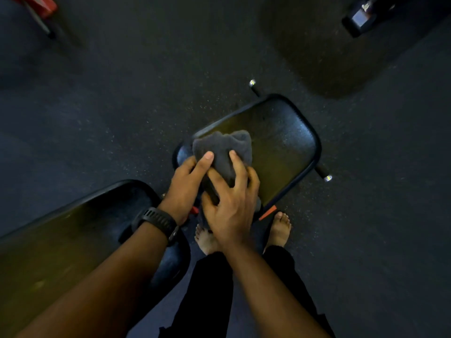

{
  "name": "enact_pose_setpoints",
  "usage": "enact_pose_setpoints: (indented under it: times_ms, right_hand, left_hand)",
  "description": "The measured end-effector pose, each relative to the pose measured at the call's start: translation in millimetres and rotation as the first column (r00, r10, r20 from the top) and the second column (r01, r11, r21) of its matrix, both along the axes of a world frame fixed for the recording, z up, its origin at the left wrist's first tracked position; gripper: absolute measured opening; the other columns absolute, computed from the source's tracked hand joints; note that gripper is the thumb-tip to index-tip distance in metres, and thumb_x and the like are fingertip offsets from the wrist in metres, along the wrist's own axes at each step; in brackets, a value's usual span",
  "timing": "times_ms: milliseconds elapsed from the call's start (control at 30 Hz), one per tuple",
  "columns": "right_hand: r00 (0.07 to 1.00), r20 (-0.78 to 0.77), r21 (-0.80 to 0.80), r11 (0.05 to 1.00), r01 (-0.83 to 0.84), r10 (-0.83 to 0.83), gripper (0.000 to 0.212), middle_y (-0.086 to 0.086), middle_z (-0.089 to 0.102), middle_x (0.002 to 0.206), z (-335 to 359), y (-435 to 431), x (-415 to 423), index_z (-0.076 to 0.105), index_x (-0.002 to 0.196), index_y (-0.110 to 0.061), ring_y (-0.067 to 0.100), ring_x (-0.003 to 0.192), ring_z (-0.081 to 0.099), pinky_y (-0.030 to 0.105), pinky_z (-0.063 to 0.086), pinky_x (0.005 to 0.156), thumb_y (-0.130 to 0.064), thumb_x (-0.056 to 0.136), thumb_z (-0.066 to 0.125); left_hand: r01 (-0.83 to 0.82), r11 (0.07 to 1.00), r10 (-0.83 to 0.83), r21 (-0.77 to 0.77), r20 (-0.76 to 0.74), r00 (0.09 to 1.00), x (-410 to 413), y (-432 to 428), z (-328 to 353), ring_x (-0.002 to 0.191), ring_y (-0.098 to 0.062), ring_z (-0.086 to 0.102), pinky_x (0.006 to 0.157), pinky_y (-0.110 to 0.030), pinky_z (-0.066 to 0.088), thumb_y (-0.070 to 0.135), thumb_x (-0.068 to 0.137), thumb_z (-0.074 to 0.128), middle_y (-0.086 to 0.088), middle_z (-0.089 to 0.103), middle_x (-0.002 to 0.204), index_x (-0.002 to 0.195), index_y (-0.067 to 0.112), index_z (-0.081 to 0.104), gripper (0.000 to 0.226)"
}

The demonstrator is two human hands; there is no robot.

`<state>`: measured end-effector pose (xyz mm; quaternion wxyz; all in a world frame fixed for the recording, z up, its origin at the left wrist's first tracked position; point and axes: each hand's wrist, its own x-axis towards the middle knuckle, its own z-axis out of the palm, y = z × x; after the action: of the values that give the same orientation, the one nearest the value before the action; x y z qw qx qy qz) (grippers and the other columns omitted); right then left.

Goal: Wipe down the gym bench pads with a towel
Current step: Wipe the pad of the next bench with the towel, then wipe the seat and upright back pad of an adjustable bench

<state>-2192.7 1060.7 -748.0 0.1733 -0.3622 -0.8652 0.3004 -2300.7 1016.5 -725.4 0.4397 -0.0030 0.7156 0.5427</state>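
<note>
A bunched grey towel [225,147] lies on the near left corner of the black seat pad [278,147] of a gym bench. My left hand [188,186], with a black watch on its wrist, grips the towel's left side, thumb on top. My right hand [231,203] holds the towel from the right, its fingers spread and curled over the cloth. The long black back pad [73,240] stretches to the lower left under my left forearm. Part of the towel is hidden beneath both hands.
The bench's cross bar with silver end caps [327,178] sticks out beyond the seat pad. My bare feet [280,228] stand on the dark speckled rubber floor [122,106]. A red frame [41,8] is at the top left, a dumbbell [361,18] at the top right.
</note>
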Motion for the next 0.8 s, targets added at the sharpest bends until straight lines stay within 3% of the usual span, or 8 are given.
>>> enact_pose_setpoints:
  times_ms: [67, 167, 267, 333, 400, 500, 667, 800]
  right_hand:
    - [0.986, -0.166, -0.047, 0.999, 0.020, -0.027, 0.046, 0.009, 0.042, 0.154, 24.6, 9.3, -11.6, 0.066, 0.120, -0.023, 0.035, 0.136, 0.041, 0.045, 0.044, 0.105, -0.028, 0.075, 0.070]
    - [0.877, -0.441, -0.233, 0.968, 0.095, -0.192, 0.049, 0.020, 0.042, 0.149, 66.5, 24.1, -20.2, 0.055, 0.122, -0.003, 0.027, 0.138, 0.042, 0.040, 0.038, 0.110, -0.029, 0.082, 0.065]
    - [0.798, -0.383, -0.478, 0.839, 0.260, -0.465, 0.072, 0.012, 0.042, 0.150, 117.7, 53.2, -38.7, 0.044, 0.142, -0.002, 0.005, 0.133, 0.042, 0.027, 0.038, 0.111, -0.049, 0.089, 0.056]
    - [0.832, -0.276, -0.595, 0.765, 0.245, -0.481, 0.082, 0.001, 0.051, 0.146, 156.3, 75.8, -49.4, 0.044, 0.147, -0.014, 0.004, 0.127, 0.049, 0.024, 0.043, 0.107, -0.065, 0.084, 0.053]
    - [0.871, -0.204, -0.621, 0.747, 0.239, -0.447, 0.080, -0.004, 0.063, 0.132, 188.9, 99.8, -55.4, 0.054, 0.139, -0.021, 0.009, 0.119, 0.059, 0.035, 0.049, 0.103, -0.074, 0.079, 0.054]
    - [0.866, -0.253, -0.603, 0.770, 0.208, -0.432, 0.055, -0.008, 0.067, 0.113, 238.1, 135.2, -54.9, 0.059, 0.124, -0.021, 0.010, 0.104, 0.065, 0.044, 0.056, 0.093, -0.060, 0.087, 0.067]
    - [0.801, -0.457, -0.499, 0.857, 0.129, -0.387, 0.039, -0.009, 0.064, 0.108, 329.1, 179.8, -44.1, 0.053, 0.121, -0.022, 0.006, 0.098, 0.064, 0.034, 0.057, 0.085, -0.046, 0.094, 0.066]
    - [0.736, -0.580, -0.483, 0.875, 0.035, -0.349, 0.038, -0.006, 0.065, 0.112, 395.7, 230.9, -27.0, 0.052, 0.122, -0.022, 0.008, 0.101, 0.064, 0.031, 0.056, 0.085, -0.044, 0.095, 0.066]
  left_hand:
    - [-0.092, 0.987, 0.074, 0.132, 0.136, 0.988, -1.8, 11.3, 29.7, 0.114, -0.024, 0.067, 0.097, -0.037, 0.054, 0.036, 0.099, 0.056, -0.011, 0.072, 0.119, 0.123, 0.006, 0.066, 0.040]
    - [-0.160, 0.964, 0.149, 0.212, 0.070, 0.986, -9.9, 33.2, 71.5, 0.110, -0.024, 0.069, 0.093, -0.035, 0.056, 0.026, 0.102, 0.053, -0.013, 0.072, 0.116, 0.123, 0.003, 0.065, 0.032]
    - [-0.151, 0.955, 0.152, 0.257, 0.018, 0.988, -20.5, 53.7, 111.9, 0.112, -0.026, 0.068, 0.095, -0.042, 0.055, 0.028, 0.103, 0.053, -0.013, 0.072, 0.117, 0.123, 0.005, 0.065, 0.033]
    - [-0.122, 0.947, 0.131, 0.298, -0.012, 0.991, -24.6, 66.3, 146.5, 0.112, -0.026, 0.068, 0.096, -0.045, 0.054, 0.031, 0.102, 0.053, -0.012, 0.072, 0.118, 0.124, 0.007, 0.065, 0.035]
    - [-0.088, 0.944, 0.111, 0.318, -0.055, 0.992, -25.0, 80.9, 181.5, 0.109, -0.023, 0.070, 0.093, -0.042, 0.056, 0.034, 0.103, 0.052, -0.010, 0.073, 0.115, 0.123, 0.010, 0.065, 0.035]
    - [-0.072, 0.935, 0.114, 0.346, -0.104, 0.988, -24.5, 102.6, 234.7, 0.105, -0.018, 0.071, 0.084, -0.032, 0.059, 0.036, 0.103, 0.050, -0.007, 0.074, 0.113, 0.123, 0.010, 0.064, 0.035]
    - [0.028, 0.931, 0.090, 0.363, -0.303, 0.949, -18.5, 141.0, 320.6, 0.107, -0.015, 0.070, 0.093, -0.041, 0.057, 0.042, 0.101, 0.053, -0.001, 0.074, 0.114, 0.119, 0.021, 0.067, 0.032]
    - [0.023, 0.912, 0.164, 0.411, -0.415, 0.895, -2.9, 196.8, 390.4, 0.104, -0.016, 0.071, 0.094, -0.044, 0.057, 0.042, 0.100, 0.054, -0.002, 0.075, 0.109, 0.115, 0.017, 0.069, 0.033]
